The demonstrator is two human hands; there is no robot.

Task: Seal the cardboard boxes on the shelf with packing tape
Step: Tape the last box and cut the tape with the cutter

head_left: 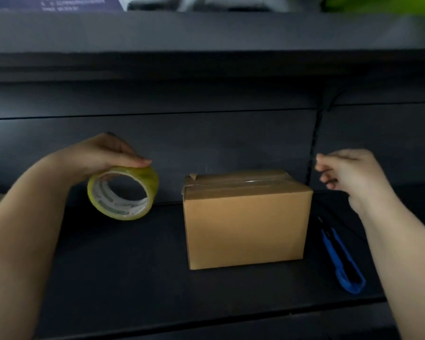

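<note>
A small brown cardboard box [245, 224] stands on the dark shelf [138, 266], with clear tape running along its top seam. To its left, my left hand [106, 153] holds a roll of yellowish clear packing tape [123, 195] from above, with a finger inside the core; the roll is upright above the shelf. My right hand [346, 173] hovers to the right of the box's top edge, fingers loosely curled, with nothing visible in them.
A blue utility knife [341, 258] lies on the shelf to the right of the box, beneath my right forearm. The shelf's dark back panel [206, 138] stands close behind. An upper shelf board [206, 33] overhangs above.
</note>
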